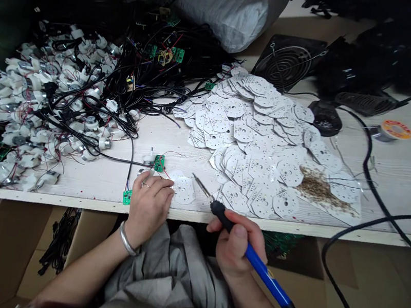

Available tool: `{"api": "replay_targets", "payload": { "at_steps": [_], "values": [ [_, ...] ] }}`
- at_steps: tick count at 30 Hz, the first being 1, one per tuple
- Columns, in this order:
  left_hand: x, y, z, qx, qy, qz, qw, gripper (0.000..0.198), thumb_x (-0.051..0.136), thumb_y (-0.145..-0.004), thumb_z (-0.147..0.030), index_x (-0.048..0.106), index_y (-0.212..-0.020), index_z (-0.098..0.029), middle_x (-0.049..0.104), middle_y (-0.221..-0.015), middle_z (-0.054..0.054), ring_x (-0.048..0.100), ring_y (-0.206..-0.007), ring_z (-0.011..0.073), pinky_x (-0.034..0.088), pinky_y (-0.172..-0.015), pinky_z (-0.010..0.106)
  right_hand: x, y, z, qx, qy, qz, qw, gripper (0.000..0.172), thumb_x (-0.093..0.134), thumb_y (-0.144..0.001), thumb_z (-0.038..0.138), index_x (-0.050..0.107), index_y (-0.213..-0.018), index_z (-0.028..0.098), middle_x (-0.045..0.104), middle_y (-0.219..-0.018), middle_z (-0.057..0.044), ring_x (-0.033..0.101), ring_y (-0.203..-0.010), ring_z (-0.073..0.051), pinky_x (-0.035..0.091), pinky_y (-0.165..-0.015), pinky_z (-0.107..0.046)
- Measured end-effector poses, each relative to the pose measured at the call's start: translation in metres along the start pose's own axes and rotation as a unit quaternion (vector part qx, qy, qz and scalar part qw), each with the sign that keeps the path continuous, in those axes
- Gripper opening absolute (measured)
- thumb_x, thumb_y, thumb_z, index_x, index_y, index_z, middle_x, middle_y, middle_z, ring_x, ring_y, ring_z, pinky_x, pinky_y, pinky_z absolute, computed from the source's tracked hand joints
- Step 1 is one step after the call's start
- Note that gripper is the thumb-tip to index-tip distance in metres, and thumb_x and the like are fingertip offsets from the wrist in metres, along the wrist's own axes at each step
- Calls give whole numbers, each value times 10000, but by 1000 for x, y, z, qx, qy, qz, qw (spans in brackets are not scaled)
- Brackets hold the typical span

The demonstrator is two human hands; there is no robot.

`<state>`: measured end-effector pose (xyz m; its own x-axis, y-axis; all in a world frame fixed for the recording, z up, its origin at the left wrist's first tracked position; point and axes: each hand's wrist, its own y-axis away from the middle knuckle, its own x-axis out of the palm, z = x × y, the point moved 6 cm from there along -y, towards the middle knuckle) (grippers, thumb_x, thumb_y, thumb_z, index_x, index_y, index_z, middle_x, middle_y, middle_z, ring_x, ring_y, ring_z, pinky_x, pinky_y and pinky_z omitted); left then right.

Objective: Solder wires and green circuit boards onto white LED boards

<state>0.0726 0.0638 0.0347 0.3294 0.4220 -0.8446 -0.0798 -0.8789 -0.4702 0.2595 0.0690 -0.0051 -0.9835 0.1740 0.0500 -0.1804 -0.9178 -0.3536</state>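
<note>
My right hand (240, 243) grips a soldering iron (262, 273) with a blue handle. The iron's metal tip points up and left, close to a single white circuit board (184, 190) at the table's front edge. My left hand (149, 205), a bangle on its wrist, lies at the left side of that board with its fingers curled downward. What sits under those fingers is mostly hidden. A small green circuit board (159, 163) with a red wire and a black cable lies just beyond them. Another green board (127, 197) rests left of the hand at the edge.
A large pile of white circuit boards (252, 125) spreads right of centre. White motor parts (62, 95) with thin wires heap up on the left, beside tangled black cables (162, 84). Brown residue (321, 187), a solder spool (392, 130) and a black fan (285, 65) are at right.
</note>
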Motion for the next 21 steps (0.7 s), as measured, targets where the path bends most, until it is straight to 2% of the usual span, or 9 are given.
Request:
{"api": "replay_targets", "payload": {
  "at_steps": [3,6,9,15,18,21],
  "values": [
    [0,0,0,-1,-4,5,1000,139,544,-869,-130,636,-798,-206,730,-913,13,644,-868,187,378,-978,452,5,-6,1,-20,14,17,1000,179,497,-919,253,615,-1051,224,666,-683,18,644,-597,-147,540,-604,-308],
    [0,0,0,-4,-7,10,1000,148,537,-873,-131,639,-799,-209,729,-910,12,644,-872,186,373,-983,451,12,-9,6,-70,26,51,996,199,510,-910,240,615,-1078,233,684,-752,0,663,-678,-160,552,-671,-336],
    [0,-1,0,-4,-2,9,1000,148,534,-876,-134,640,-800,-205,728,-912,14,642,-874,184,371,-980,445,15,-10,9,-101,34,62,992,212,504,-914,247,619,-1091,229,682,-754,-6,663,-664,-159,557,-658,-337],
    [0,-1,-3,10,-17,18,1000,97,559,-868,-142,627,-829,-198,722,-935,24,640,-884,189,376,-983,447,13,-9,7,-105,47,65,991,203,512,-906,241,622,-1076,222,684,-736,-9,669,-653,-165,563,-643,-339],
    [-9,3,-2,20,-26,3,999,48,597,-854,-164,618,-889,-190,700,-1007,63,635,-916,203,422,-943,430,12,-10,9,-120,48,68,989,206,502,-907,251,622,-1072,219,686,-729,-13,671,-660,-172,566,-645,-345],
    [-28,4,9,5,-13,-45,999,124,617,-851,-187,611,-974,-204,670,-1052,82,628,-931,192,482,-826,351,13,-10,10,-121,60,67,989,206,484,-912,249,612,-1070,218,693,-735,-17,677,-672,-174,572,-653,-353]
  ]
}}
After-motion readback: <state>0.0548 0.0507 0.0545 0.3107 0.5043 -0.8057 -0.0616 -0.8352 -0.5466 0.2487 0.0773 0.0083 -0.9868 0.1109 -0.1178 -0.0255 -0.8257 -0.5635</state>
